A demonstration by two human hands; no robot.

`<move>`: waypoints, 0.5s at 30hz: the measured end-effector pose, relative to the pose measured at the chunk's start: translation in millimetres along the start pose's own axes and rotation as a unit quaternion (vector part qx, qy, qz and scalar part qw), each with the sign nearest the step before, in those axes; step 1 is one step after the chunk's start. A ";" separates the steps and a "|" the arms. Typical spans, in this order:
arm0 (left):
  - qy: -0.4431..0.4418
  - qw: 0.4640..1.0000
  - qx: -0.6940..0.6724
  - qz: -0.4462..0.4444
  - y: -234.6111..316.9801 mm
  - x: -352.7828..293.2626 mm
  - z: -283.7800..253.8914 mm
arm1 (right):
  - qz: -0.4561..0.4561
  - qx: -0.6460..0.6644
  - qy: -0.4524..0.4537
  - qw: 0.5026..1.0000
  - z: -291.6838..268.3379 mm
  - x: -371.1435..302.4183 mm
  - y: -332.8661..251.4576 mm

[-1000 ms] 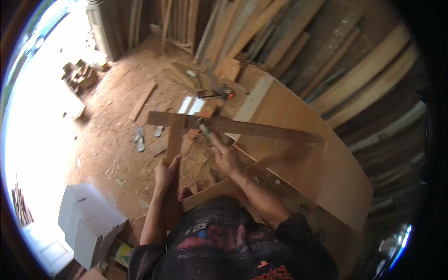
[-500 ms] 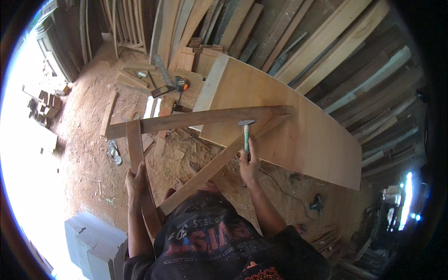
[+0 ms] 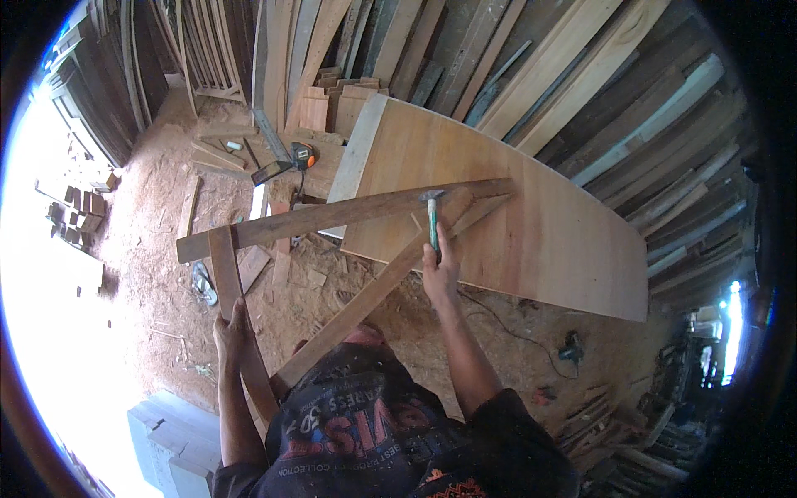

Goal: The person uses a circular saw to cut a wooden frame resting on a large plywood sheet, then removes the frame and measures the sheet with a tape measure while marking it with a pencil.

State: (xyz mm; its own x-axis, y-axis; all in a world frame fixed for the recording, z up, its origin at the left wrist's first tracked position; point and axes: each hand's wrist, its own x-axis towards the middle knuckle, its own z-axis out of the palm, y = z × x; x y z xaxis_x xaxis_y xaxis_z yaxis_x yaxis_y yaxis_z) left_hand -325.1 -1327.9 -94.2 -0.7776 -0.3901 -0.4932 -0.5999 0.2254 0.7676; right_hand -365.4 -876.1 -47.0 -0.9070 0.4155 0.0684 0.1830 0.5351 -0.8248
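A triangular wooden frame of long boards has its far corner over a large plywood panel. Its crosspiece joins the long board near the left end and runs down toward my body. My left hand is closed around this crosspiece. In my right hand is a hammer with a green handle, gripped low on the handle. The hammer's head is at the long board's near edge, close to the far corner; whether it touches the wood I cannot tell.
Many planks lean along the back and right. A tape measure lies on boards beyond the frame. A sandal sits on the dirt floor at left. Grey blocks stand at lower left, a corded power tool at right.
The hammer head has moved up to the long board's edge as my right hand rose slightly. The frame and left hand appear shifted a little left; the whole view has turned slightly too.
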 end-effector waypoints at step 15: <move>0.000 0.999 -0.037 0.001 5.6 -8.6 7.3 | -0.036 -0.068 -0.048 0.996 0.3 18.3 -12.0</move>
State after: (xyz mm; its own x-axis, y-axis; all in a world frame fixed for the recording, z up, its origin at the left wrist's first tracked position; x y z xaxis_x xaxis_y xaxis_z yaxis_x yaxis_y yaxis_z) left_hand -323.1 -1316.8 -88.7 -0.7787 -0.3904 -0.4912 -0.5825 0.1587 0.7972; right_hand -384.3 -875.1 -36.0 -0.9502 0.3048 0.0653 0.1606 0.6582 -0.7355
